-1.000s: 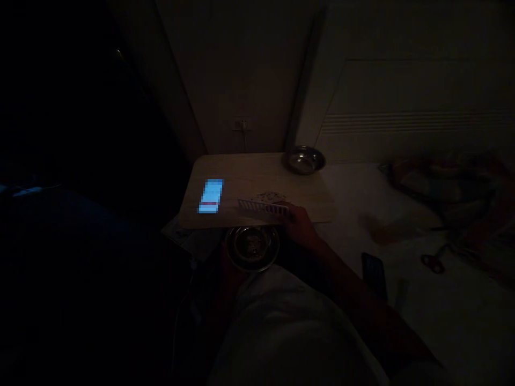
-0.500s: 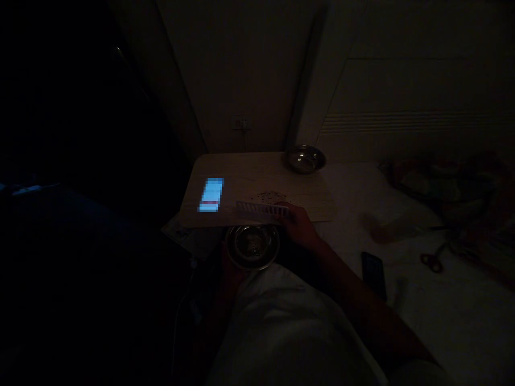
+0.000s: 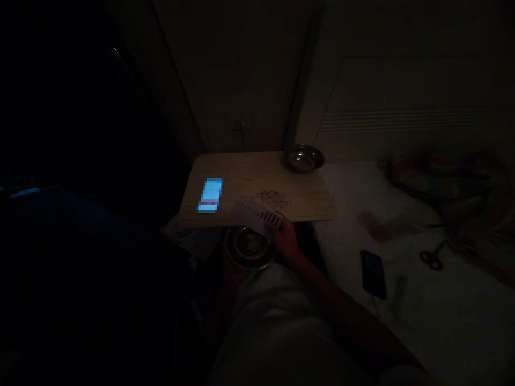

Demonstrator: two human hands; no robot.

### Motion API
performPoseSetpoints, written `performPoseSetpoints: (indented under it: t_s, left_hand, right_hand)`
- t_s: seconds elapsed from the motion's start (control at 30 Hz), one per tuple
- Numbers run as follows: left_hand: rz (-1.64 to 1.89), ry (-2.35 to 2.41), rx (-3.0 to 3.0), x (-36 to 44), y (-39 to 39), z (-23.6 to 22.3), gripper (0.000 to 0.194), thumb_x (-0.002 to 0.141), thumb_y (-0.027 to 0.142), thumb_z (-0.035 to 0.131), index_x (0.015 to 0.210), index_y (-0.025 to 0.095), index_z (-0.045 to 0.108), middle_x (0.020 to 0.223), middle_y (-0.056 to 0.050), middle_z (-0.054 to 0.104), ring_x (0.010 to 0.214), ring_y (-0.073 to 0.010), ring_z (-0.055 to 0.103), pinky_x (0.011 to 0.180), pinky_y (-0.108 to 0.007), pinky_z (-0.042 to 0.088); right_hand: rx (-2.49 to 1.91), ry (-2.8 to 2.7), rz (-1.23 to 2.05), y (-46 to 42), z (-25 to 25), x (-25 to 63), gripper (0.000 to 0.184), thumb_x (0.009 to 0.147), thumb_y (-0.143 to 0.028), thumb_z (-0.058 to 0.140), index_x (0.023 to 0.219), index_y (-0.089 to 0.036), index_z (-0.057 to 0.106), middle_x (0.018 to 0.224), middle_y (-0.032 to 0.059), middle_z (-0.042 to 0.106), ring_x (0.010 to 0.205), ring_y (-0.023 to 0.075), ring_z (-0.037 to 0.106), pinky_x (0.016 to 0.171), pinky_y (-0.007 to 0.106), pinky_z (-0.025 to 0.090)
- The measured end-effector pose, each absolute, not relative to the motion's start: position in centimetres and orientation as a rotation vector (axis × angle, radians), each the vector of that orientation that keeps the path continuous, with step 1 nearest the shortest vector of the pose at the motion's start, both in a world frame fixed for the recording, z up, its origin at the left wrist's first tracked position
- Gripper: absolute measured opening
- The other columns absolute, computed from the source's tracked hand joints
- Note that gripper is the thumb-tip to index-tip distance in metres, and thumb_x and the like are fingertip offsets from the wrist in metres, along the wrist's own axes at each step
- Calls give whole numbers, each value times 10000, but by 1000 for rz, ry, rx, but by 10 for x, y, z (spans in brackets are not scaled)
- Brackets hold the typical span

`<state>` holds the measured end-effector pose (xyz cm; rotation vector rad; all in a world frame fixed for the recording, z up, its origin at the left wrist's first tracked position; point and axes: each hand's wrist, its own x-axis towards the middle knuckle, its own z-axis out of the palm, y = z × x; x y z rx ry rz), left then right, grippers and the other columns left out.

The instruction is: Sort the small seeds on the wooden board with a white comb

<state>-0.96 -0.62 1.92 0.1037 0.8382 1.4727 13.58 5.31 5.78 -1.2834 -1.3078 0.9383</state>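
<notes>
The room is very dark. My left hand [image 3: 232, 265] is closed on the left side of a shiny metal bowl [image 3: 238, 260], held just below the small table's front edge; some bits lie in its bottom, too dim to name. My right hand [image 3: 286, 238] grips the right end of a pale slotted plastic piece [image 3: 253, 217], tilted over the table's front edge and partly above the bowl. Small dark grains [image 3: 273, 198] lie scattered on the wooden tabletop [image 3: 241, 166], just beyond that piece.
A second metal bowl [image 3: 304, 159] stands at the table's back right corner. On the left of the tabletop lies a lit phone [image 3: 210, 195]. To the right, a dark phone [image 3: 373, 273] and red-handled scissors [image 3: 431, 260] rest on a pale sheet [image 3: 442, 321].
My right hand has drawn back toward me and left, turning the slotted piece so that its face slants toward the bowl. More of the grains show. The bowl stays in place.
</notes>
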Motion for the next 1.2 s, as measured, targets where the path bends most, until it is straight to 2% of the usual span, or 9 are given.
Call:
performPoseSetpoints:
  t_s: [0.2, 0.37, 0.47, 0.63, 0.83, 1.03, 1.17, 1.2]
  left_hand:
    - [1512, 851, 104, -5, -5, 18, 537, 798, 531, 520, 1288, 311, 505, 1323, -7, 545, 1347, -245, 314, 1087, -419, 278]
    - [1441, 834, 57, -3, 1, 19, 565, 795, 602, 468, 1264, 292, 531, 1282, -35, 577, 1317, -294, 359, 1065, -493, 294]
    - [1442, 824, 63, -4, 1, 21, 581, 788, 612, 474, 1265, 286, 533, 1277, -39, 580, 1316, -304, 357, 1065, -499, 292]
    - [1495, 816, 72, -4, 0, 16, 551, 797, 563, 507, 1284, 307, 513, 1312, -14, 553, 1339, -266, 326, 1089, -442, 273]
    - [1512, 814, 130, -4, -1, 6, 613, 788, 565, 517, 1324, 271, 470, 1372, -46, 495, 1348, -275, 307, 1090, -471, 258]
    - [1566, 893, 205, -7, -8, 4, 643, 716, 469, 660, 1314, 327, 468, 1366, -11, 502, 1368, -246, 270, 1115, -419, 234]
    - [1499, 883, 193, -7, -7, 3, 594, 749, 583, 559, 1261, 285, 530, 1317, -49, 547, 1334, -297, 331, 1073, -496, 291]
    - [1498, 885, 198, -7, -6, 3, 575, 758, 569, 558, 1261, 292, 530, 1320, -40, 545, 1337, -289, 328, 1077, -484, 289]
  right_hand:
    - [-1304, -1221, 791, 63, 56, 150, 290, 768, -264, 541, 1030, -167, 617, 1000, 87, 690, 907, 207, 634, 825, 356, 504]
    - [-1340, -1233, 692, 72, 60, 161, 292, 772, -250, 536, 1040, -161, 613, 1037, 98, 680, 944, 213, 624, 863, 373, 483]
    - [-1326, -1265, 716, 79, 59, 162, 294, 771, -258, 547, 1042, -168, 616, 1037, 88, 680, 942, 211, 622, 861, 370, 482]
    - [-1289, -1329, 791, 84, 64, 157, 300, 763, -244, 554, 1044, -168, 626, 1047, 86, 678, 955, 209, 619, 880, 368, 471]
    - [-1247, -1389, 885, 73, 70, 147, 264, 738, -231, 576, 987, -184, 649, 954, 53, 703, 867, 200, 638, 808, 344, 496]
    - [-1317, -1311, 824, 73, 63, 151, 249, 739, -235, 570, 968, -170, 645, 922, 65, 698, 840, 212, 635, 780, 355, 499]
    - [-1311, -1295, 735, 81, 64, 161, 265, 750, -245, 564, 990, -169, 645, 955, 74, 695, 872, 218, 629, 821, 376, 491]
    - [-1305, -1306, 723, 83, 64, 162, 276, 753, -246, 561, 1005, -169, 643, 976, 77, 692, 890, 220, 627, 838, 383, 486]
